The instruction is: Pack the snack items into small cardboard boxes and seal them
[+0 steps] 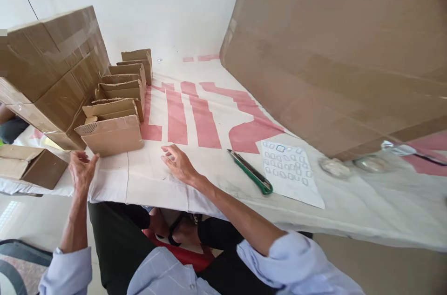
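Note:
My left hand [83,167] is at the near left corner of an open-topped cardboard box [113,134], its fingers bent and the thumb apart. The thumb tip is close to the box's lower edge; whether it touches is unclear. My right hand [179,164] hovers over the cloth to the right of that box, loosely open with nothing in it. Behind the front box, several similar open cardboard boxes [120,90] stand in a row running back toward the wall. A closed small carton [33,164] lies left of my left hand.
A green utility knife [250,171] lies beside a paper with drawn shapes [289,167]. Rolls of clear tape [334,167] lie farther right. Large cardboard panels stand at the left [59,67] and right [335,53]. The white tablecloth [150,178] has red patches. Part of another person shows far left.

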